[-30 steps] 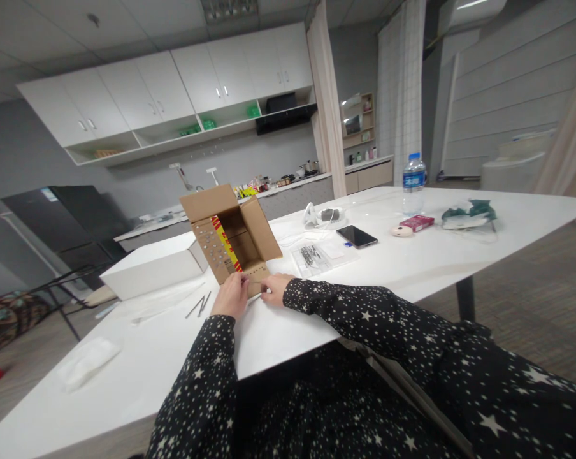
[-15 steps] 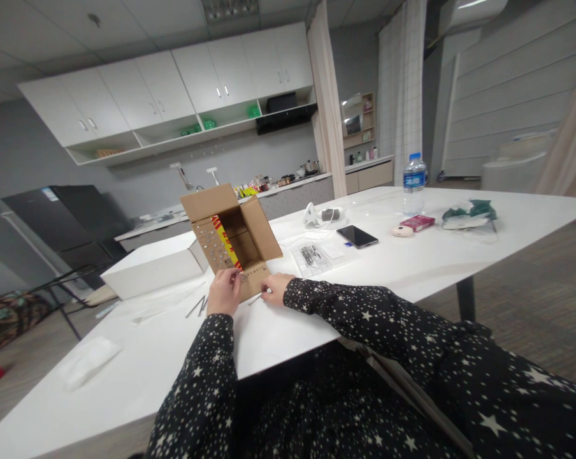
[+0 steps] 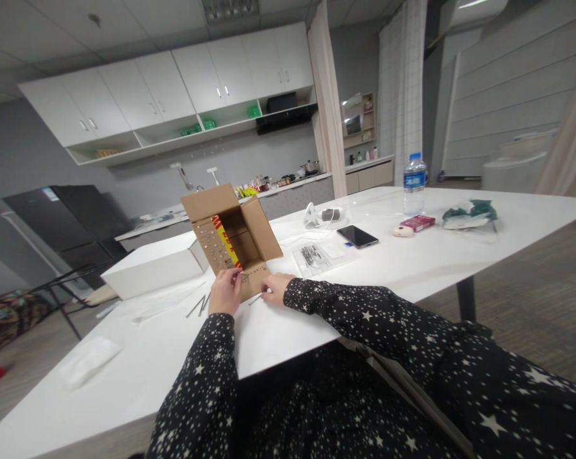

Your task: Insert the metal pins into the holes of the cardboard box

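Note:
An open cardboard box (image 3: 263, 223) stands on the white table (image 3: 278, 338), its flaps spread and its opening facing me. Small shiny pieces dot the left flap (image 3: 206, 239), and small dark bits dot the front flap (image 3: 254, 284). A yellow and red strip (image 3: 227, 242) runs along the opening's left edge. My left hand (image 3: 225, 293) is closed in a pinch at the front flap's left edge; what it pinches is too small to name. My right hand (image 3: 277, 290) is closed by the flap's right corner, with a thin metal rod (image 3: 254, 299) at its fingertips.
More thin rods (image 3: 202, 305) lie left of my left hand, before a white box (image 3: 154, 264). To the right are a clear bag of dark parts (image 3: 311, 256), a phone (image 3: 358, 236), a pink pack (image 3: 419, 222) and a water bottle (image 3: 415, 185). Crumpled plastic (image 3: 91, 363) lies front left.
My left hand has shifted very slightly to the right at the front flap. My right hand and the cardboard box stay where they were.

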`<state>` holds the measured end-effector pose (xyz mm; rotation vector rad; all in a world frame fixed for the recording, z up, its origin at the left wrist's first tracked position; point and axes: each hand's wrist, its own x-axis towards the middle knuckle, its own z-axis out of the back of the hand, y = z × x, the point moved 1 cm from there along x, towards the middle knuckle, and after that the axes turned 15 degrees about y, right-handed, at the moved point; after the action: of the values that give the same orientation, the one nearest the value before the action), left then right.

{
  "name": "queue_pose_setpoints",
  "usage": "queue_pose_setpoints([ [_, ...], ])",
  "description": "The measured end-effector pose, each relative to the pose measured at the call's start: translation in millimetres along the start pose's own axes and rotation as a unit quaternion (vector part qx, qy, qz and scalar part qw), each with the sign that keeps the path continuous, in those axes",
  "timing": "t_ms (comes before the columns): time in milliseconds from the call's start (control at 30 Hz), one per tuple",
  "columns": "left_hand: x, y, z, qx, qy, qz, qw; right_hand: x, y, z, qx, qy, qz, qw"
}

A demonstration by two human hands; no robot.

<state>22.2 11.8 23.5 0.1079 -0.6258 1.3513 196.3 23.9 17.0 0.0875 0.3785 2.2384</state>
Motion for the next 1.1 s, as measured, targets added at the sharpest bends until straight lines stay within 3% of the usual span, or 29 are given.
queue_pose_setpoints([
  [333,2.8,4.7,-6.8,0.016,0.012,-0.003,1.0,0.5,-2.3,-0.3,0.01,0.002,0.018,1.0],
  [1100,4.3,-0.1,-9.6,0.033,0.002,-0.048,0.998,-4.3,4.5,3.1,0.012,-0.001,-0.014,1.0],
])
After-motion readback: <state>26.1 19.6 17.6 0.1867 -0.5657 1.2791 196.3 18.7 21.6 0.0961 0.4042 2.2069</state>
